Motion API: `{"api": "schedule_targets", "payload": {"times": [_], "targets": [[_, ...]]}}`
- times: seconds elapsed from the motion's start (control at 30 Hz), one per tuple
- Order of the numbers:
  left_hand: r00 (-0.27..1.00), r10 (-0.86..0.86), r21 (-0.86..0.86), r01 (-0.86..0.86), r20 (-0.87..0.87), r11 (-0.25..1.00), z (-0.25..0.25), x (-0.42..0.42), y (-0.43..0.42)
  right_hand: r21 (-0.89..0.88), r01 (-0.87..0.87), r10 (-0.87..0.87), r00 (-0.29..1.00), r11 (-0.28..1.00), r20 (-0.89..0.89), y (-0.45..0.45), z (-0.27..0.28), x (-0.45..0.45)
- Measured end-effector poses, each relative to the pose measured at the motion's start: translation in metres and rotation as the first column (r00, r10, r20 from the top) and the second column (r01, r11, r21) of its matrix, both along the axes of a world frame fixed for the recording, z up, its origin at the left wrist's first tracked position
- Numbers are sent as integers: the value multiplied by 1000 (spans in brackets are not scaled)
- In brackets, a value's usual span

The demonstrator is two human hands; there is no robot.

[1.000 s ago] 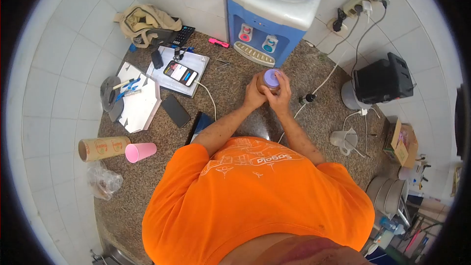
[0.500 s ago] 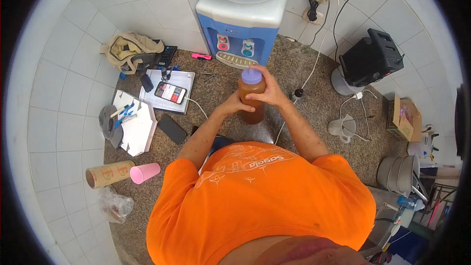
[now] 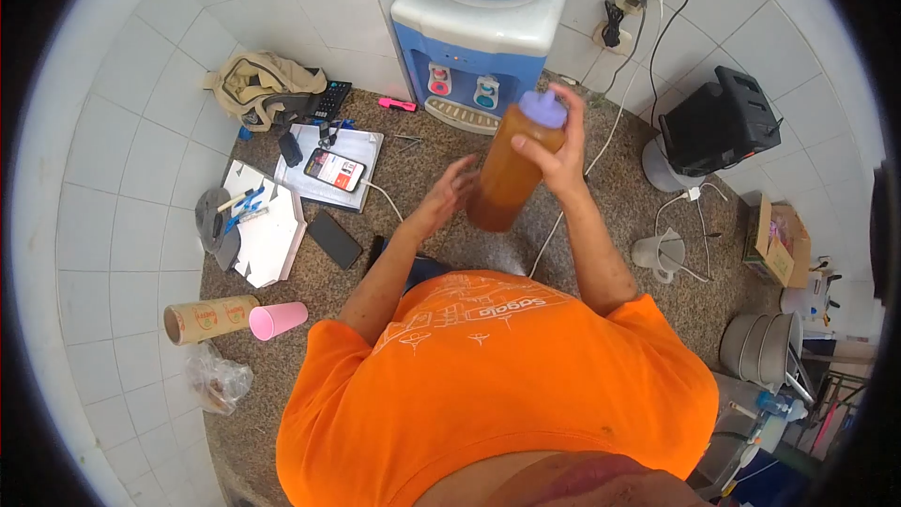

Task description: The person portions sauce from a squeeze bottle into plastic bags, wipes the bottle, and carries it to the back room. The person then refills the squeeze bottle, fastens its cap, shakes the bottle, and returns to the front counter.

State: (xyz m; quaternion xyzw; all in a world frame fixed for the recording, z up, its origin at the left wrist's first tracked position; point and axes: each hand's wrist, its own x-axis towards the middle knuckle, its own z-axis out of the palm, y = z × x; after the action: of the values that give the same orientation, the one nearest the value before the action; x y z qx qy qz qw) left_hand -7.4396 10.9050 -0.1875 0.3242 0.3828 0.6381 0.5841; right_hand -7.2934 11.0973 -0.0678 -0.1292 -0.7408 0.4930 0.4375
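Observation:
A squeeze bottle (image 3: 508, 174) of brown liquid with a purple cap is tilted, its top leaning right. My right hand (image 3: 561, 152) grips it near the top, with the thumb across the front just below the cap. My left hand (image 3: 445, 197) is beside the lower left of the bottle, fingers apart and slightly blurred; whether a fingertip touches it I cannot tell. Behind the bottle stands a blue and white water dispenser (image 3: 469, 47) with its drip tray facing me.
On the left lie a lit phone (image 3: 334, 171), a dark phone (image 3: 334, 238), a white box (image 3: 267, 225), a pink cup (image 3: 279, 320) and a cardboard tube (image 3: 211, 318). To the right are a clear jug (image 3: 659, 252), a black device (image 3: 718, 122), steel pots (image 3: 755, 347) and a trailing white cable (image 3: 601, 145).
The bottle has gone from upright to tilted right, raised in my right hand. My left hand has let go of it and moved slightly left. The view has shifted a little.

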Motion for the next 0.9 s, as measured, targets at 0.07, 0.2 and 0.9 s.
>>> {"api": "schedule_targets", "payload": {"times": [0.07,0.2,0.9], "targets": [[998,-56,-37,55,-26,998,-6,2,-11,-161,-72,59,995,984,-79,-7,16,0],[996,21,19,-20,-86,1000,3,16,-19,-152,-13,3,998,988,-64,1,18,2],[916,329,101,-313,-230,944,67,45,-111,-73,-359,353,932,931,-85,-110,76,-43]]}}
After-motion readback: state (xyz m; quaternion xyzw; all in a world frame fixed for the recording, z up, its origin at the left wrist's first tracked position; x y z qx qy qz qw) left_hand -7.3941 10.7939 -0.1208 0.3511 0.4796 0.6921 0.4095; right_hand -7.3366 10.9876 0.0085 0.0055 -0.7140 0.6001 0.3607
